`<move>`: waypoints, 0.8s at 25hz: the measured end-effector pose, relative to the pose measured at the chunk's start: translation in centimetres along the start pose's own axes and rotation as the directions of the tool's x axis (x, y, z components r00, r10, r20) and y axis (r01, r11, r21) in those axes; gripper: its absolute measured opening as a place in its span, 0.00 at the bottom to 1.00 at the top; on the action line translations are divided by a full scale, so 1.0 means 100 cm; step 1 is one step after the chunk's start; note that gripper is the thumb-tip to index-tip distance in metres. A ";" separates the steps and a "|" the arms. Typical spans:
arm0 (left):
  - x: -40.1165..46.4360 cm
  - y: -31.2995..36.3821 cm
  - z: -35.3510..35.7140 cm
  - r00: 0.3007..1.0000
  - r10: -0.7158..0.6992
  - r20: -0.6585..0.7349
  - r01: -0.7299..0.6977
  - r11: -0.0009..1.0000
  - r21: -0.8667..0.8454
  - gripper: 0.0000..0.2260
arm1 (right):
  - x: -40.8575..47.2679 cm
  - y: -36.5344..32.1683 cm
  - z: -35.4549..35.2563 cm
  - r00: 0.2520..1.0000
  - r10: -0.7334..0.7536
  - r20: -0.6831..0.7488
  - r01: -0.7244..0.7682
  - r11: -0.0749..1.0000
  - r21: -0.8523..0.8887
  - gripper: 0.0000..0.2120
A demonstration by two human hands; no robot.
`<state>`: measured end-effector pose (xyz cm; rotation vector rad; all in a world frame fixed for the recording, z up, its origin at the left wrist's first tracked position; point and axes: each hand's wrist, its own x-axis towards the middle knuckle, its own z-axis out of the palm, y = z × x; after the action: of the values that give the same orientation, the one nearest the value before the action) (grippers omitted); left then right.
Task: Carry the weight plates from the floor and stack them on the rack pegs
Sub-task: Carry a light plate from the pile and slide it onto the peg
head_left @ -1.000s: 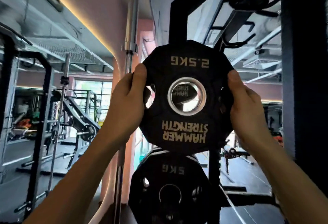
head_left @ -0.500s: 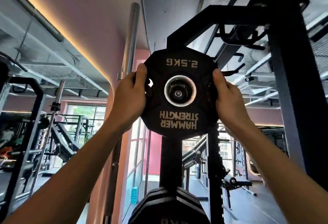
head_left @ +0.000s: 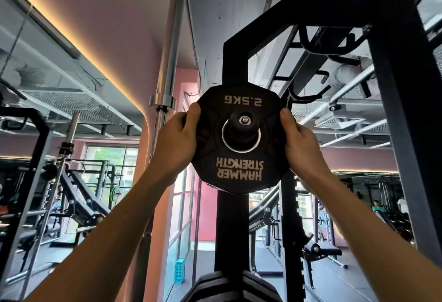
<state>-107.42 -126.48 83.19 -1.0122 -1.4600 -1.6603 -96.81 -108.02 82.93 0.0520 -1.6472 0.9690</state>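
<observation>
I see the 2.5 kg weight plate [head_left: 240, 142] at the centre of the frame, held up between both hands with its lettering upside down. The rack peg [head_left: 241, 126] pokes through the plate's centre hole, its round end cap facing me, so the plate sits around the peg rather than in front of it. My left hand [head_left: 178, 143] grips the plate's left edge: the thumb lies over the front face near the upper left rim, and the other fingers curl out of sight behind. My right hand [head_left: 302, 146] grips the right edge the same way, thumb on the front, fingers wrapped behind. Both grips are narrow, closed on the rim. The black rack upright [head_left: 230, 67] rises behind the plate toward the top of the frame. At the bottom centre, the ridged tops of more black plates [head_left: 229, 286] show. A steel barbell [head_left: 167, 67] stands upright left of centre.
</observation>
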 end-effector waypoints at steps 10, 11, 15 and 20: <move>0.008 -0.030 0.013 1.000 -0.021 0.016 0.022 0.999 -0.026 0.24 | 0.011 0.022 0.008 1.000 -0.003 -0.023 0.003 1.000 0.000 0.31; 0.007 -0.029 0.013 0.999 -0.033 0.023 0.033 0.999 -0.027 0.24 | 0.008 0.021 0.007 1.000 0.005 -0.020 -0.005 1.000 0.008 0.31; -0.016 -0.024 0.006 0.999 0.024 0.020 -0.026 0.997 0.077 0.18 | -0.020 0.017 -0.002 0.998 0.059 -0.012 -0.060 0.997 -0.050 0.30; -0.082 -0.037 -0.022 1.000 -0.027 0.007 0.026 0.997 0.074 0.10 | -0.086 0.027 -0.016 0.994 0.102 -0.025 -0.102 0.995 -0.019 0.22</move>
<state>-107.15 -128.13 74.07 -0.9635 -1.5343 -1.6107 -94.06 -109.07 74.28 -0.0584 -1.6503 1.0261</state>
